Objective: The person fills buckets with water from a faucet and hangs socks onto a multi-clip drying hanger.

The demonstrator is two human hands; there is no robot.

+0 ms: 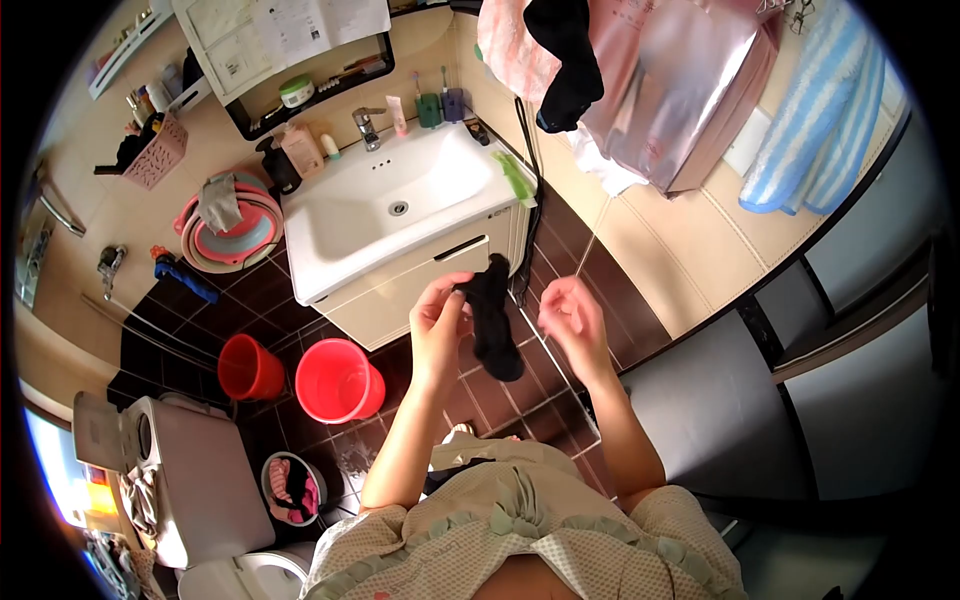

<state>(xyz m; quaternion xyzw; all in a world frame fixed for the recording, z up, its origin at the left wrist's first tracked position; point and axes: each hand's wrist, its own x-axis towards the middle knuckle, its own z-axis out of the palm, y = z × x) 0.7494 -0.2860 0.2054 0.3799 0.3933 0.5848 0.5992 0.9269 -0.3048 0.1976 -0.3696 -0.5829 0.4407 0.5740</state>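
Observation:
A black sock [492, 325] hangs down in front of my body, pinched near its upper part by my left hand [438, 318]. My right hand [572, 318] is raised a short way to the right of the sock, not touching it. Its fingers are loosely curled and apart, and I see nothing in them. Another black sock [565, 65] hangs higher up, beside a pink cloth and a shiny pink bag.
Ahead is a white washbasin [330, 235] with bottles and cups along its back. Red buckets [340, 380] stand on the tiled floor, near a bin of clothes [318, 490]. A striped towel [815, 110] hangs at the right. At the left are a washing machine [205, 480] and toilet.

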